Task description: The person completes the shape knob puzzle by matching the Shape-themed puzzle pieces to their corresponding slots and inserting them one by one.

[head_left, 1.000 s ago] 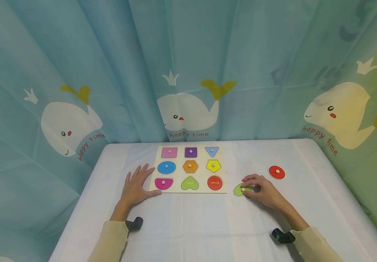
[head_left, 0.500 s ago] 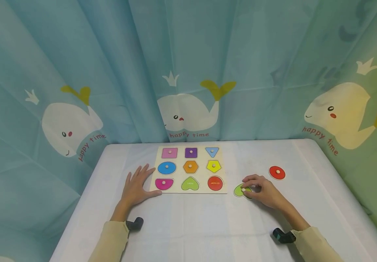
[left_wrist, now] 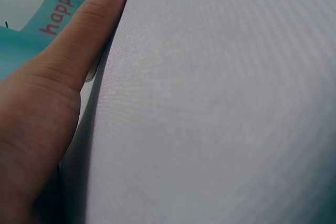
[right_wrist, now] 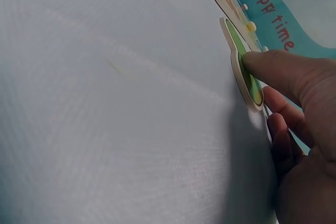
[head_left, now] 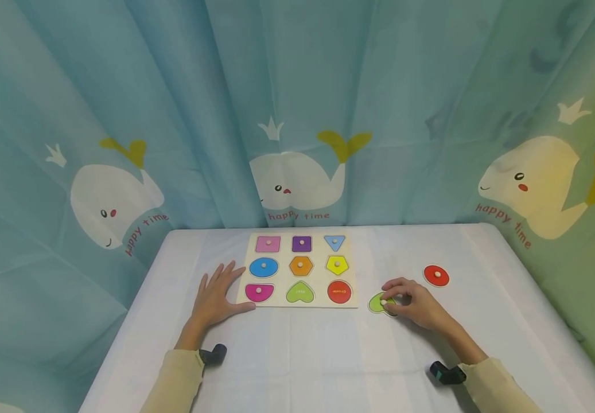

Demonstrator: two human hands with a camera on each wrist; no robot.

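Fingers and thumb of my right hand (head_left: pixel 417 304) pinch the small knob of a green heart puzzle piece (head_left: pixel 377 303), which lies on the table right of the board. In the right wrist view the heart piece (right_wrist: pixel 242 66) shows edge-on under my thumb. My left hand (head_left: pixel 217 297) is spread at the left edge of the cream puzzle board (head_left: pixel 320 302), thumb at its near corner. Several knobbed shapes sit in the board. Its green heart recess (head_left: pixel 299 292) and red circle recess (head_left: pixel 339 292) show printed words and no knob.
A red round puzzle piece (head_left: pixel 436 276) with a knob lies beyond my right hand. The white-covered table (head_left: pixel 323 361) meets a blue curtain (head_left: pixel 297 86) with whale prints at its back edge. Dark camera mounts sit at both wrists.
Both hands and the pieces keep their places. The head view has shifted slightly, so the scene sits a little lower in it.
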